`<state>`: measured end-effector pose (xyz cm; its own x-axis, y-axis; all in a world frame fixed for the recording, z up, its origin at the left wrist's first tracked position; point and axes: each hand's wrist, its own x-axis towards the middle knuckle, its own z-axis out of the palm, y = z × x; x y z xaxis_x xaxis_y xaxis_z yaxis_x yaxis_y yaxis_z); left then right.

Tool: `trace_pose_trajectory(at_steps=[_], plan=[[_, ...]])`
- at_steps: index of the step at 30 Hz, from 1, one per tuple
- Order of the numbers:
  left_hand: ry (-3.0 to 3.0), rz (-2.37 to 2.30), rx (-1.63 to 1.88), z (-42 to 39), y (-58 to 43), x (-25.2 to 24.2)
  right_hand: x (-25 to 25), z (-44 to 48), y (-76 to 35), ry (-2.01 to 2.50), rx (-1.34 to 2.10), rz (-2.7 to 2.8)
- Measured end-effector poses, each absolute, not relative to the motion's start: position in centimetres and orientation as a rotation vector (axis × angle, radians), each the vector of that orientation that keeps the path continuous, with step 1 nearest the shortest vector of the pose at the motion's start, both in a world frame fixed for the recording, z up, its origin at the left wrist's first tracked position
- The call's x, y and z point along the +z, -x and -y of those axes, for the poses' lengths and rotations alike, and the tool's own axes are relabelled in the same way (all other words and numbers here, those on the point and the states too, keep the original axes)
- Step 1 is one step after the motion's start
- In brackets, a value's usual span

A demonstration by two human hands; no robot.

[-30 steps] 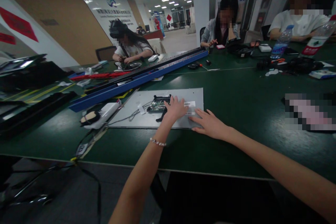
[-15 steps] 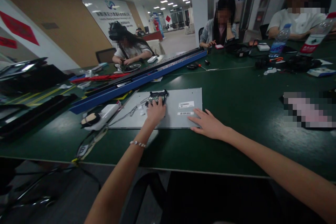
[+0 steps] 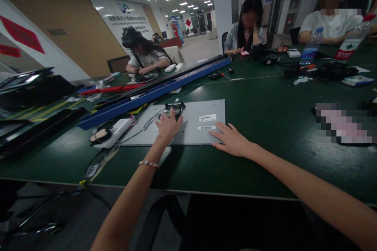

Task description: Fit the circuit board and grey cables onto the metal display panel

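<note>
A flat grey metal-backed panel (image 3: pixel 194 137) with white labels lies on the green table. On its upper left part rests a small circuit board in a black frame (image 3: pixel 176 106), with thin cables beside it. My left hand (image 3: pixel 169 127) is over the near side of that board, fingers apart and partly covering it; whether the fingertips press on it is hard to see. Spread flat, my right hand (image 3: pixel 231 139) touches the panel's near right corner, close to the barcode label (image 3: pixel 206 128).
Left of the panel lie a white device with a dark strap (image 3: pixel 114 131) and cables. Behind runs a long blue rail (image 3: pixel 156 90). A screwdriver (image 3: pixel 220 75), a pixelated pink item (image 3: pixel 343 123) and bottles (image 3: pixel 310 49) are farther right. Several people sit across the table.
My left hand has shifted a little to the left on the board, its fingers spreading more. The board sits slightly farther left. My right hand stays at the panel's corner.
</note>
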<state>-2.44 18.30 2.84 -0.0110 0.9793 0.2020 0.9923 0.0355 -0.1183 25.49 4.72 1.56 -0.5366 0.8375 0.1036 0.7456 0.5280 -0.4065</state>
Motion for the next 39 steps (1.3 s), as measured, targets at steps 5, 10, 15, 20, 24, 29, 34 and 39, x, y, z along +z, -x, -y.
trace_pose_trajectory(at_steps=[5,10,15,20,24,29,34,39], plan=[[1.971,2.076,-0.086,-16.0,4.8,3.8,1.5,-4.7,-25.6,1.331,0.473,2.471],[2.067,2.078,-0.021,-15.4,7.0,4.1,1.3,-4.8,-25.8,1.311,0.512,2.471],[2.037,2.070,0.088,-16.8,8.4,4.1,1.0,-5.0,-25.9,1.310,0.515,2.460],[1.990,1.959,0.074,-19.5,9.1,7.4,1.0,-5.0,-25.8,1.298,0.483,2.465],[1.965,1.826,-0.314,-21.9,7.7,11.7,1.0,-5.0,-25.7,1.318,0.468,2.449],[1.964,1.655,-0.687,-25.8,3.1,13.6,1.2,-5.1,-25.6,1.323,0.463,2.447],[2.083,1.909,-0.388,-29.4,-0.2,9.9,1.2,-5.3,-25.6,1.325,0.465,2.448],[2.175,2.219,-0.277,-31.4,1.0,6.2,1.4,-5.4,-25.6,1.312,0.455,2.452]])
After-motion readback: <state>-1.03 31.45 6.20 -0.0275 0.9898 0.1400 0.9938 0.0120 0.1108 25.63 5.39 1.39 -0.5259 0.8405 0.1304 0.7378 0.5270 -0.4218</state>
